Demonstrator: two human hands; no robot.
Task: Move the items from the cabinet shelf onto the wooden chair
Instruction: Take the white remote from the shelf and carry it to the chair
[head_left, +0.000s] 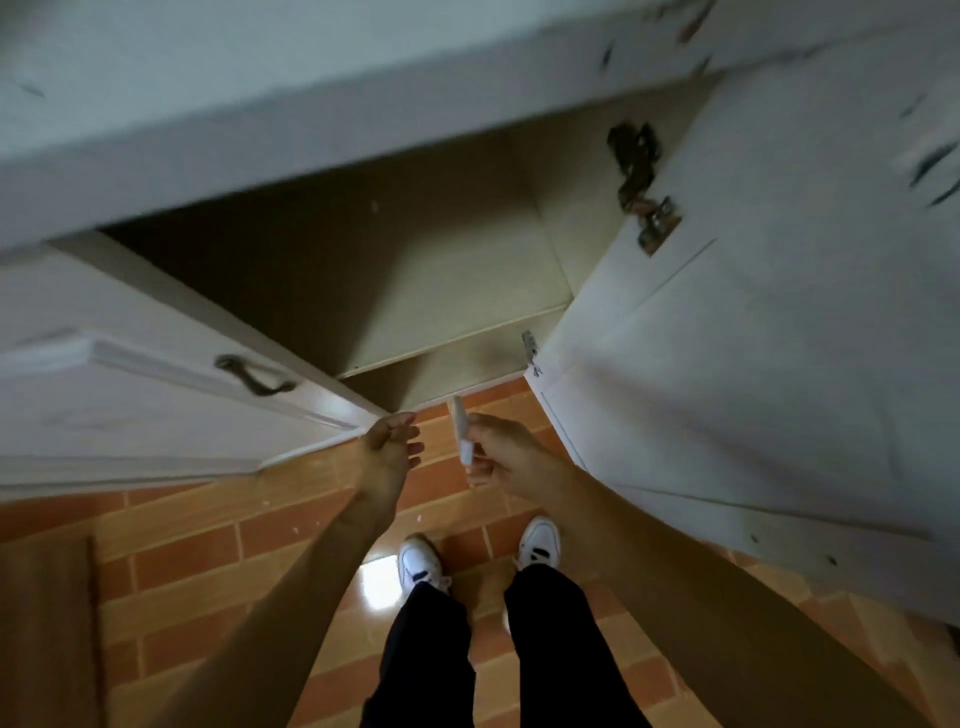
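Observation:
I look down into an open white cabinet whose beige shelf shows nothing on its visible part. My right hand holds a small white tube-like item upright just in front of the cabinet's lower edge. My left hand hovers beside it with fingers curled loosely and nothing visible in it, close to the edge of the left door. A brown wooden surface, possibly the chair, shows at the bottom left corner.
The left cabinet door with a dark handle swings out to my left. The right door with metal hinges stands open on my right. My feet in white shoes stand on orange brick-pattern tiles.

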